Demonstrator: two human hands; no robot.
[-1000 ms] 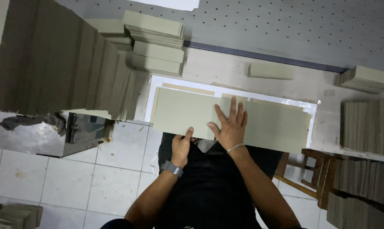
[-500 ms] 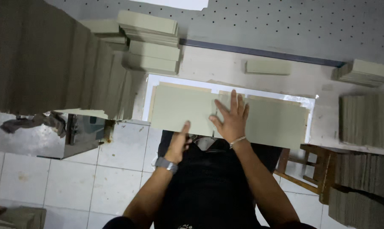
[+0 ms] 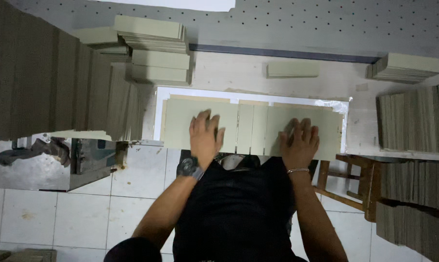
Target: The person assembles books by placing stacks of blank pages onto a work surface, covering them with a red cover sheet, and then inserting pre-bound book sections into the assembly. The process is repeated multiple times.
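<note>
Boards [image 3: 258, 127] lengthwise across, under hands

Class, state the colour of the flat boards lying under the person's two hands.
Pale greyish green boards, under the left hand and right hand; head view.

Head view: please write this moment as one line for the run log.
left hand: flat on left board | right hand: flat on right board | narrow strips: between boards
</note>
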